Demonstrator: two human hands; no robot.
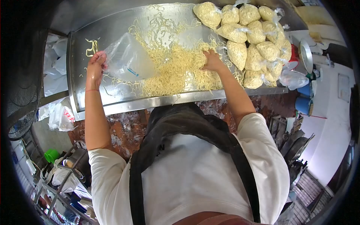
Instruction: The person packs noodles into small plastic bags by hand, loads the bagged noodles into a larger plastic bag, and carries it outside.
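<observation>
My left hand (97, 63) is closed on the edge of a clear plastic bag (129, 60), which spreads out over the left part of the metal table (84, 101). The bag looks empty, with a small blue print near its lower side. A loose heap of yellow noodles (174, 71) lies beside the bag in the middle of the table. At the heap's right side, my right hand (213, 61) reaches into the noodles with its fingers apart; the fingertips are partly hidden among the strands. Several tied bags of noodles (237, 54) are piled just right of that hand.
A few stray noodles (92, 48) lie at the table's left. White plastic bags (62, 116) hang beside the table's left end. Blue containers (303, 105) and a round scale-like pan (306, 56) stand past the right end. A fan (23, 93) is at far left.
</observation>
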